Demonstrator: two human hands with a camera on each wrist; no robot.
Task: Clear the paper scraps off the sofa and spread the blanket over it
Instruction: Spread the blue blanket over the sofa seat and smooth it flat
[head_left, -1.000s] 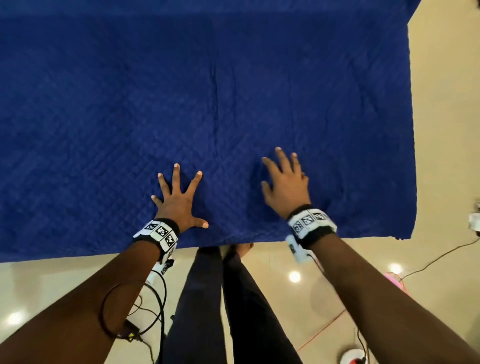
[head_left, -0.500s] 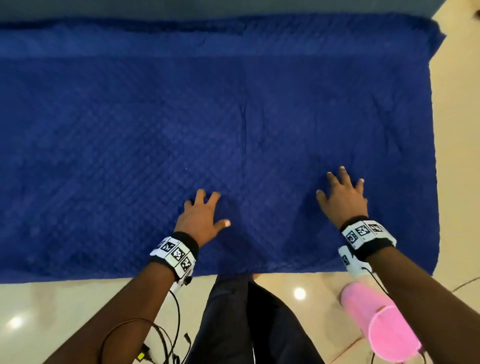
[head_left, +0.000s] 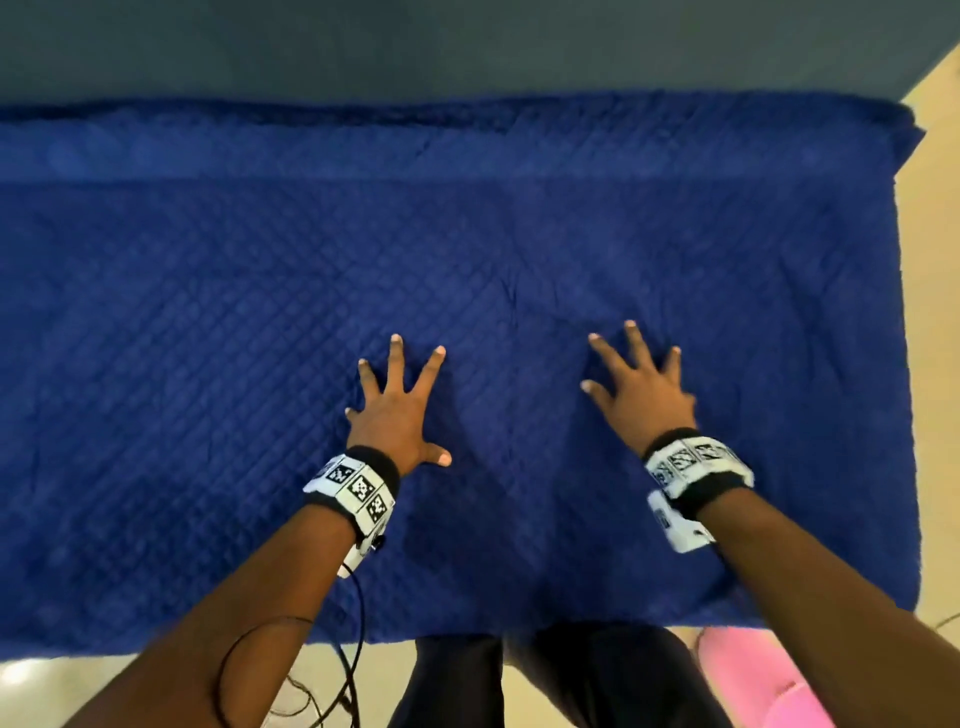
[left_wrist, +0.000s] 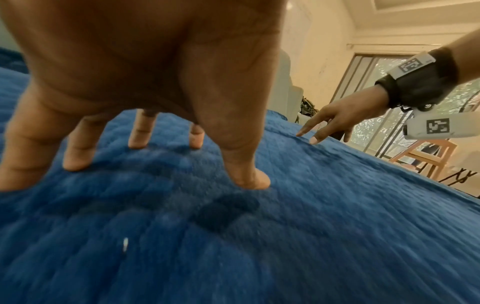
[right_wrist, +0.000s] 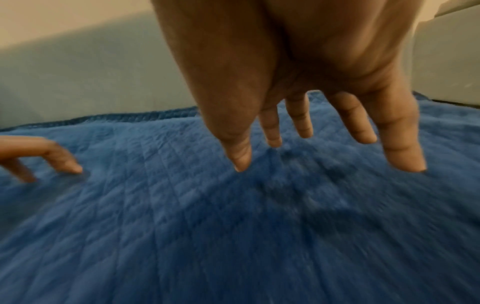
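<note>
While spread wide, both hands press the blanket (head_left: 208, 364) | left hand (head_left: 397, 415) | right hand (head_left: 641, 395) | holding nothing

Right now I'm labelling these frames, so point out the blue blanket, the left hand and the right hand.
blue blanket (head_left: 208, 364): head view, bare quilted surface left of the hands.
left hand (head_left: 397, 421): head view, back of the hand.
right hand (head_left: 641, 397): head view, back of the hand.

Both bare forearms are wearing black wristbands (head_left: 696, 486) carrying white square-coded tags; a thin black cable (head_left: 358, 618) is trailing from the left one, above dark trousers (head_left: 597, 680).
</note>
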